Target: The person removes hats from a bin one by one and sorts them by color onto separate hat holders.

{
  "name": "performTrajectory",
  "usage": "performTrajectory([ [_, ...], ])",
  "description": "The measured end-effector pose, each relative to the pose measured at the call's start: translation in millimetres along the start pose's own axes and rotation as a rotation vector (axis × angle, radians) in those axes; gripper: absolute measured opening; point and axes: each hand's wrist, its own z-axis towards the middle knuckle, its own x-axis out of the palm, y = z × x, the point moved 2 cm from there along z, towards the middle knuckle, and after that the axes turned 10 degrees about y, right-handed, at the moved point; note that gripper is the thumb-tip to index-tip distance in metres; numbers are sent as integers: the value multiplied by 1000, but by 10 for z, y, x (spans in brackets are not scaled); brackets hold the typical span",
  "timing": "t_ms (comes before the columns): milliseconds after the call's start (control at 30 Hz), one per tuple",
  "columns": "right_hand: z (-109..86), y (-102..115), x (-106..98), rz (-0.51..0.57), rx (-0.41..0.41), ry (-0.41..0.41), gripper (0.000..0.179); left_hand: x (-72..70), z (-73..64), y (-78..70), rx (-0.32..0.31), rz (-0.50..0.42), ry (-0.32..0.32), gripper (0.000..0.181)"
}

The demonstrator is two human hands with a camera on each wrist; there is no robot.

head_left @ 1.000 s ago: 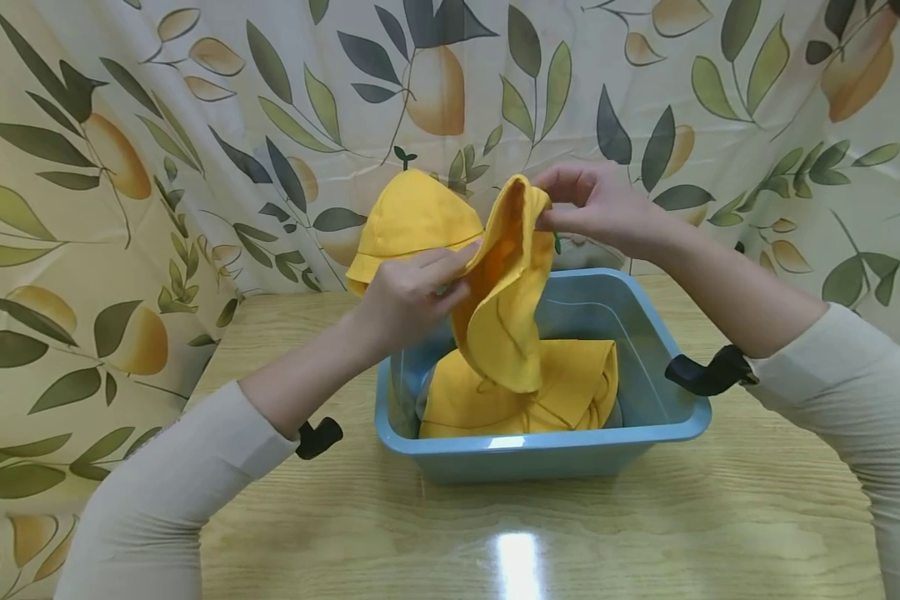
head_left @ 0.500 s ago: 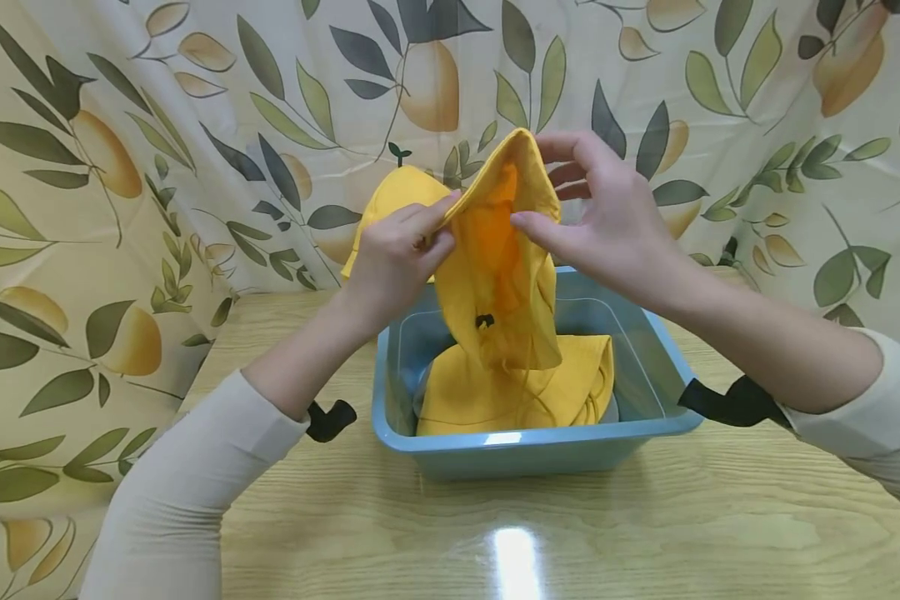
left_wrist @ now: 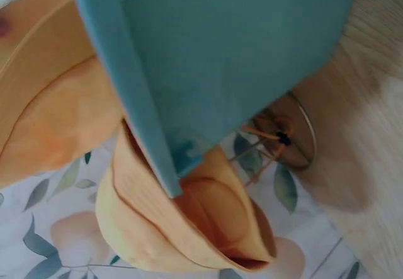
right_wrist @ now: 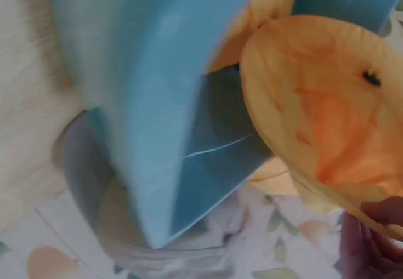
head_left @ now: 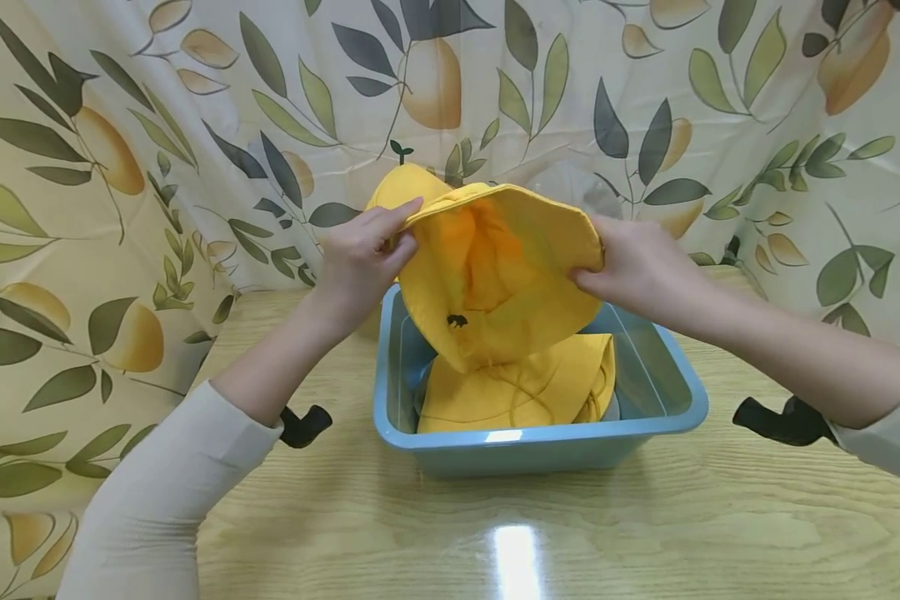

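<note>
A yellow bucket hat (head_left: 506, 275) hangs between both hands above the bin, its opening facing me. My left hand (head_left: 356, 258) pinches the brim's left edge. At the brim's right edge my right hand (head_left: 641, 254) grips with the thumb inside; part of this hand (right_wrist: 368, 247) also shows in the right wrist view. A small black toggle (head_left: 457, 320) sits on the hat's inner side. More yellow hats (head_left: 487, 400), folded, lie in the blue bin (head_left: 521, 450) underneath, one with a loose cord.
Behind the bin's left side stands another yellow hat (head_left: 405, 185) with a green sprout on top; a wire stand (left_wrist: 305, 131) shows near it. A grey hat (right_wrist: 145, 247) is behind the bin on the right. Patterned cloth (head_left: 225, 108) hangs around the wooden table (head_left: 345, 517).
The held hat has been spread from a narrow fold into a wide opening. My right hand has shifted right and down, from loosely spread fingers to a grip on the brim.
</note>
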Motion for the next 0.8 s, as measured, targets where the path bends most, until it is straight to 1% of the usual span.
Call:
performTrajectory([
  [67,0,-60,28,-47,-10,-22,17,-5,-43,27,2,5,11,25],
  [100,3,-83,33,-64,-22,-46,12,-7,-69,40,3,8,19,25],
  [167,9,-118,34,-89,-50,-102,8,-6,-125,67,-1,3,37,24],
  [233,16,-135,22,-88,-82,-149,10,4,-189,95,-16,-7,43,24],
  [333,23,-142,-2,-43,-98,-177,11,29,-295,131,-61,-48,59,24],
  [400,26,-141,-19,-10,-97,-186,10,52,-371,151,-115,-86,92,23],
  [433,29,-142,-27,-4,-95,-195,10,65,-411,161,-151,-100,122,24],
  [533,35,-153,-54,-3,-90,-225,13,105,-532,180,-276,-129,248,22],
  [633,34,-179,-80,-20,-95,-251,13,143,-643,197,-394,-151,374,16],
  [700,30,-200,-93,-25,-113,-263,13,155,-697,212,-443,-171,414,12],
  [733,25,-209,-97,-28,-121,-267,13,156,-717,222,-463,-183,421,10],
  [800,19,-226,-104,-43,-143,-276,14,143,-743,239,-482,-195,413,8],
])
